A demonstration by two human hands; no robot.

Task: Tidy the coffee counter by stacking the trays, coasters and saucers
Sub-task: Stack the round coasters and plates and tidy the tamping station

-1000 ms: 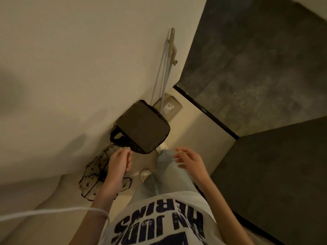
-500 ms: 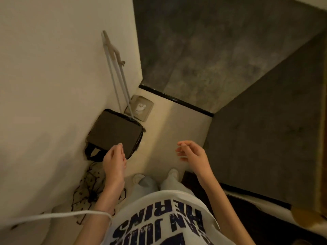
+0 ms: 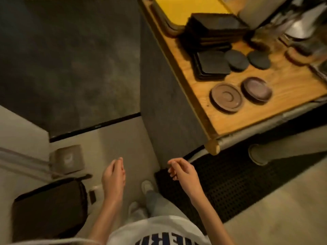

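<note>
A wooden counter (image 3: 292,82) fills the upper right. On it lie a yellow tray (image 3: 187,9), a tall stack of dark square trays (image 3: 215,25), a low pile of dark square coasters (image 3: 211,65), two round dark coasters (image 3: 236,59) (image 3: 258,59) and two brown saucers (image 3: 226,97) (image 3: 256,90) side by side near the front edge. My left hand (image 3: 113,177) and my right hand (image 3: 184,174) hang over the floor below the counter, fingers loosely curled, holding nothing and well short of the counter.
A dark bag (image 3: 49,207) lies on the floor at lower left beside a small box (image 3: 67,159). A black perforated mat (image 3: 230,183) lies under the counter by a grey post (image 3: 258,154). Metal and glass items (image 3: 300,23) crowd the counter's far right.
The view has swung right, so the counter with trays, coasters and saucers has come into sight. The bag has slid to the lower left. Both hands stay empty.
</note>
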